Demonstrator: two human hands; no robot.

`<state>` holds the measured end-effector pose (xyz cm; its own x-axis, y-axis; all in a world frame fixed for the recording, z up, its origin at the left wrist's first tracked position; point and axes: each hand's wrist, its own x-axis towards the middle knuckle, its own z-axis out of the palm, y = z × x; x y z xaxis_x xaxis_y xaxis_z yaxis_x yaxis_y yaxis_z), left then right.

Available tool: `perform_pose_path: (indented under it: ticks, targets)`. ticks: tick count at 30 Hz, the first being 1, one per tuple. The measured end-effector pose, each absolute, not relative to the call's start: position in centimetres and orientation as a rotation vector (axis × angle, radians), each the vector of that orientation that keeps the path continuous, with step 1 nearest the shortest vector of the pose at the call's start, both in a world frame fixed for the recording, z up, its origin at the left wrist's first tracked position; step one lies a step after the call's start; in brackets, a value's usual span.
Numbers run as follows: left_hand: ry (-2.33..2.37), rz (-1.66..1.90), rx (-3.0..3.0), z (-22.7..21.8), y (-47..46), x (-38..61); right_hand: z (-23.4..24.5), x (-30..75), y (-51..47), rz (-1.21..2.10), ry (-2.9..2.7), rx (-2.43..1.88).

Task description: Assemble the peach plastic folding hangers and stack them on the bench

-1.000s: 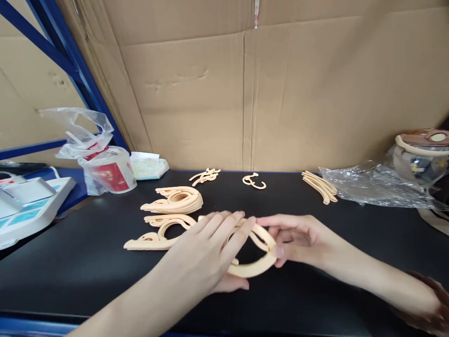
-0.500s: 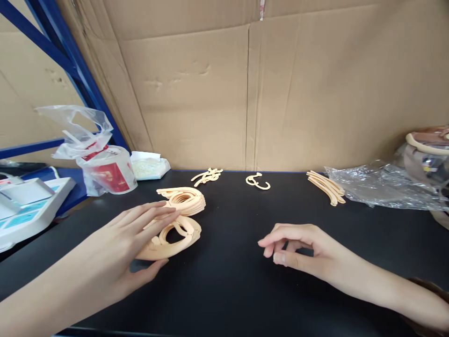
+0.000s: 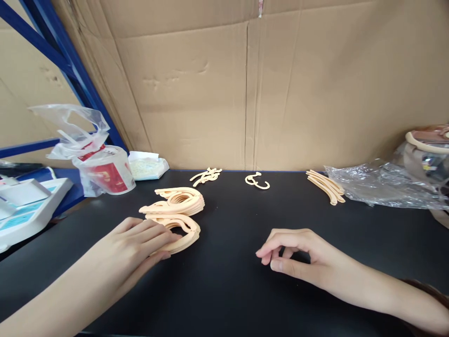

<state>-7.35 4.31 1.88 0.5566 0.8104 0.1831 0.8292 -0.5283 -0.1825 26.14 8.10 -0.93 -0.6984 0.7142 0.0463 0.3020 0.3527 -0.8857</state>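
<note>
My left hand [image 3: 142, 245] is closed on the near stack of curved beige plastic hanger pieces [image 3: 192, 234], fingers over its top and thumb at the near side. Part of that stack is hidden under the fingers. Right behind it lies a second stack of the same pieces [image 3: 191, 202], with a round opening in its middle. Over the table to the right, my right hand [image 3: 293, 252] hangs loosely curled, thumb apart from the forefinger, with nothing visible in it.
Beige hooks [image 3: 257, 180] and small beige parts [image 3: 206, 176] lie along the back of the black table [image 3: 228, 281]. Long beige strips [image 3: 326, 187] lie beside crumpled clear plastic [image 3: 372, 185]. At left stand a bagged cup [image 3: 112, 171], a tissue pack [image 3: 149, 167] and a white power strip [image 3: 38, 206].
My left hand has moved down and closed onto the near stack, which now sits flatter and neater. The far stack shows more fully. My right hand has barely moved.
</note>
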Motion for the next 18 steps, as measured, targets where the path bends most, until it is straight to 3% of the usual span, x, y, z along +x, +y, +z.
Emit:
perform_pose_path:
  ticks: [18]
  targets:
    - [-1.381, -0.285, -2.416, 2.0, 4.1, -6.2, 0.0, 26.5, 8.7, 1.194, -2.252, -0.897]
